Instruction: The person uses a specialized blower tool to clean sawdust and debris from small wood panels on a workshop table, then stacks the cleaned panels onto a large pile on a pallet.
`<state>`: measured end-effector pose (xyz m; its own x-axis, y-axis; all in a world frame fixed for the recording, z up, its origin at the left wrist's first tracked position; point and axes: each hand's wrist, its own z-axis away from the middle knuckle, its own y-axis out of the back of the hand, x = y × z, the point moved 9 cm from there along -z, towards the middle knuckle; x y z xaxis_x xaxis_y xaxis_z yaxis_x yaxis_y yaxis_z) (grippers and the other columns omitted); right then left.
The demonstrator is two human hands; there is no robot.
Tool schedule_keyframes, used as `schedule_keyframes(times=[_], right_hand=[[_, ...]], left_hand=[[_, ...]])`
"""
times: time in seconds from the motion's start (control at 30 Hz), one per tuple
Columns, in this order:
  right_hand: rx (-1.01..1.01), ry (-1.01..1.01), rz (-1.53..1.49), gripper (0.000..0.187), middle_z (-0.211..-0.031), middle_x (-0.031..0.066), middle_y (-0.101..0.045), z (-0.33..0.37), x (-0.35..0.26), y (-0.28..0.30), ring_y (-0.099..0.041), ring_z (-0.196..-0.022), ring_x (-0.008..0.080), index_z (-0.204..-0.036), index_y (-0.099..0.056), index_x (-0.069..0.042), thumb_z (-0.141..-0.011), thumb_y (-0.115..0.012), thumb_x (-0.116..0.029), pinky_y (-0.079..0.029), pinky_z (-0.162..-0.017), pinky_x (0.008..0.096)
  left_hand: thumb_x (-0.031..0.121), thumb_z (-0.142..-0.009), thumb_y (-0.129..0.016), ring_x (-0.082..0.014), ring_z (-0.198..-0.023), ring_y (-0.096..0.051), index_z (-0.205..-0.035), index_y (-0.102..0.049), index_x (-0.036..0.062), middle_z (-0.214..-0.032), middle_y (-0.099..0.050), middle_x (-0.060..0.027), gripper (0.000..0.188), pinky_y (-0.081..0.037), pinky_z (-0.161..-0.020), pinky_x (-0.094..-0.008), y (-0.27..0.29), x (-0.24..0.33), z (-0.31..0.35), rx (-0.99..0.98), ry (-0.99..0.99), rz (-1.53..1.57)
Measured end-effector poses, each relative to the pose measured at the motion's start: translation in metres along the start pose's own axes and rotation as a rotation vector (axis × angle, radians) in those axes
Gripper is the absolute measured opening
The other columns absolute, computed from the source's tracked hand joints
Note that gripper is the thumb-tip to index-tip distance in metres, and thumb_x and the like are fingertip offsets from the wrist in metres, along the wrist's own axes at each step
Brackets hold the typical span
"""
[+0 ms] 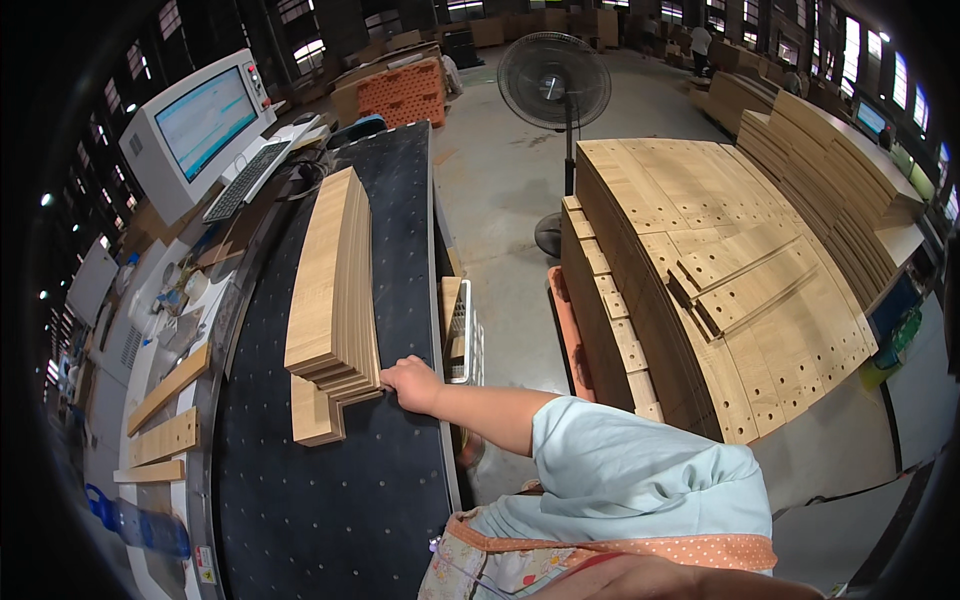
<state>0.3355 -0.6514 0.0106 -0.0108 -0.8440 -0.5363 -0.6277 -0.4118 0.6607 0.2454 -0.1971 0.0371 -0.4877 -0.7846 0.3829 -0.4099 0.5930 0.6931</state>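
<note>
A neat stack of long light-wood boards (pixel 330 270) lies lengthwise on the black, dotted tabletop (pixel 290 520). Its near end overhangs a short, lower wooden piece (pixel 312 415), which juts out toward me. My right hand (pixel 410 384) reaches in from the right, fingers curled against the near right corner of the stack. It seems to pinch the edge of a lower board there; the fingertips are partly hidden. No part of my left hand shows.
Left stand a monitor (pixel 205 120), a keyboard (pixel 245 180), loose wood strips (pixel 165 437) and a blue bottle (pixel 140 522). Across the aisle, drilled panels (pixel 720 220) are stacked on a pallet. A fan (pixel 553 82) stands beyond. A white crate (pixel 464 335) sits beside the table.
</note>
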Motion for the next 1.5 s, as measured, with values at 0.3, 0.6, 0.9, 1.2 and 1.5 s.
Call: schedule_keyframes(times=[0.3, 0.6, 0.9, 1.2, 1.5], right_hand=[[0.049, -0.064, -0.034, 0.013, -0.063, 0.0057, -0.055, 0.002, 0.003, 0.007, -0.055, -0.070, 0.0286, -0.063, -0.048, -0.011, -0.061, -0.052, 0.001, -0.039, -0.068, 0.0374], [0.292, -0.029, -0.114, 0.014, -0.075, 0.0066, -0.056, 0.006, -0.001, 0.028, -0.052, -0.084, 0.0266, -0.071, -0.060, -0.008, -0.077, -0.059, -0.020, -0.041, -0.079, 0.0385], [0.123, -0.082, -0.069, 0.049, -0.066, 0.0074, -0.062, -0.006, 0.017, 0.005, -0.058, -0.076, 0.0273, -0.059, -0.064, -0.006, -0.091, -0.047, -0.039, -0.044, -0.075, 0.0378], [0.115, -0.081, -0.052, 0.029, -0.069, 0.0118, -0.063, -0.004, 0.025, -0.005, -0.058, -0.078, 0.0304, -0.060, -0.063, -0.003, -0.073, -0.051, -0.027, -0.044, -0.073, 0.0431], [0.213, -0.159, -0.155, 0.012, -0.067, 0.0081, -0.059, 0.001, 0.029, 0.006, -0.055, -0.077, 0.0281, -0.063, -0.055, -0.006, -0.069, -0.056, -0.016, -0.043, -0.072, 0.0388]], left_hand=[[0.015, -0.082, -0.063, -0.0341, -0.080, -0.057, -0.082, -0.064, -0.0010, -0.084, -0.062, -0.0176, 0.016, -0.046, -0.076, -0.0418, 0.005, -0.005, 0.002, 0.078, 0.015, 0.018], [0.018, -0.083, -0.061, -0.0347, -0.084, -0.056, -0.084, -0.064, -0.0012, -0.087, -0.062, -0.0178, 0.020, -0.045, -0.079, -0.0425, -0.004, -0.029, 0.010, 0.020, 0.083, -0.021], [0.020, -0.084, -0.059, -0.0350, -0.086, -0.056, -0.086, -0.064, -0.0012, -0.089, -0.062, -0.0184, 0.022, -0.044, -0.081, -0.0425, -0.001, -0.026, 0.008, 0.001, 0.144, -0.012], [0.020, -0.085, -0.059, -0.0347, -0.086, -0.056, -0.086, -0.064, -0.0007, -0.089, -0.062, -0.0181, 0.021, -0.044, -0.080, -0.0421, -0.014, -0.067, 0.006, -0.191, 0.732, 0.059], [0.015, -0.083, -0.061, -0.0349, -0.082, -0.057, -0.085, -0.064, -0.0006, -0.087, -0.062, -0.0182, 0.016, -0.045, -0.078, -0.0424, -0.003, -0.011, 0.005, 0.082, 0.022, -0.003]])
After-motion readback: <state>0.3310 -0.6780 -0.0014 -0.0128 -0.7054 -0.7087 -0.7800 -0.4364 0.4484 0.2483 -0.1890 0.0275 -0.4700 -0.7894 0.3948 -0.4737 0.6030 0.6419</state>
